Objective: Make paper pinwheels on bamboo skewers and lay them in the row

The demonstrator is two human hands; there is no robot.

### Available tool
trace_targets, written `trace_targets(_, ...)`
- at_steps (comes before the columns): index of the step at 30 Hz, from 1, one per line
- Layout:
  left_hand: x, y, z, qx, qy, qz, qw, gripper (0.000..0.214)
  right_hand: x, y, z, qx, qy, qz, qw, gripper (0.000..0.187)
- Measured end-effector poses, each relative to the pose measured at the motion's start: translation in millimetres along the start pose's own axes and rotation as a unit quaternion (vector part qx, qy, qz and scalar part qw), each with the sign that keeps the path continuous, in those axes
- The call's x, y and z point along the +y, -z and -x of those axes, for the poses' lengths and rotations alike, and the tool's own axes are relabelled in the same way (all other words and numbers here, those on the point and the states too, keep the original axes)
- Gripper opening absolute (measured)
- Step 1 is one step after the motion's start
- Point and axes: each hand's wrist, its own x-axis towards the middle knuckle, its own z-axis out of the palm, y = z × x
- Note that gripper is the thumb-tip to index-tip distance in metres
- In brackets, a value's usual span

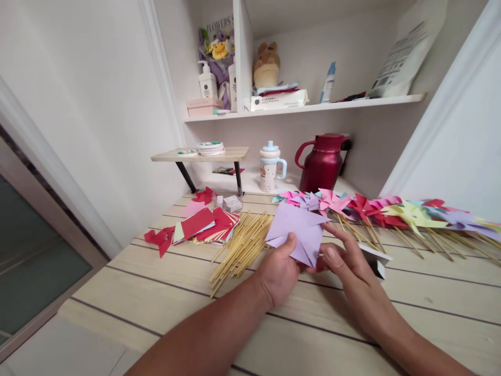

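A lilac square of paper (298, 230), partly folded into a pinwheel shape, is held a little above the wooden table (164, 292). My left hand (278, 269) pinches its lower left edge with the thumb on top. My right hand (344, 258) grips its lower right side, fingers curled round the folded flaps. A pile of thin bamboo sticks (240, 245) lies just left of my hands. Something small and white (376, 258) sits under my right hand.
A row of finished paper pinwheels on sticks (376, 209) stretches along the right. A stack of red and coloured paper squares (203, 227) lies at the left. A dark red jug (323, 162), a cup with a lid (271, 168) and a small stand (203, 154) are behind.
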Motion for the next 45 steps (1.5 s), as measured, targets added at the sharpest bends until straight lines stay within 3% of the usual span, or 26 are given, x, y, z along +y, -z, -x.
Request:
trace_targets(9, 3.3, -3.7, 0.1, -0.009, -0.019, 0.007, 1.000, 0.044, -5.0, -6.2, -0.6, 0.008, -0.084, -0.113, 0.990, 0.061)
trace_targets(17, 7.0, -7.8, 6.2, -0.030, 0.031, 0.006, 0.999, 0.039, -8.0, -5.6, -2.7, 0.018, -0.063, -0.165, 0.984, 0.049)
trace_targets(25, 6.9, -5.5, 8.2, -0.067, 0.056, 0.010, 0.996, 0.046, -11.2, -4.0, -2.3, 0.033, -0.063, -0.163, 0.984, 0.059)
trace_targets(32, 2.7, -11.2, 11.0, -0.047, 0.034, 0.026, 0.998, 0.035, -14.4, -6.5, 1.0, 0.035, -0.066, -0.157, 0.985, 0.078)
trace_targets(45, 5.1, -18.4, 14.0, -0.008, 0.035, 0.047, 0.998, 0.040, -14.9, -9.4, -1.7, 0.039, -0.078, -0.185, 0.979, 0.091)
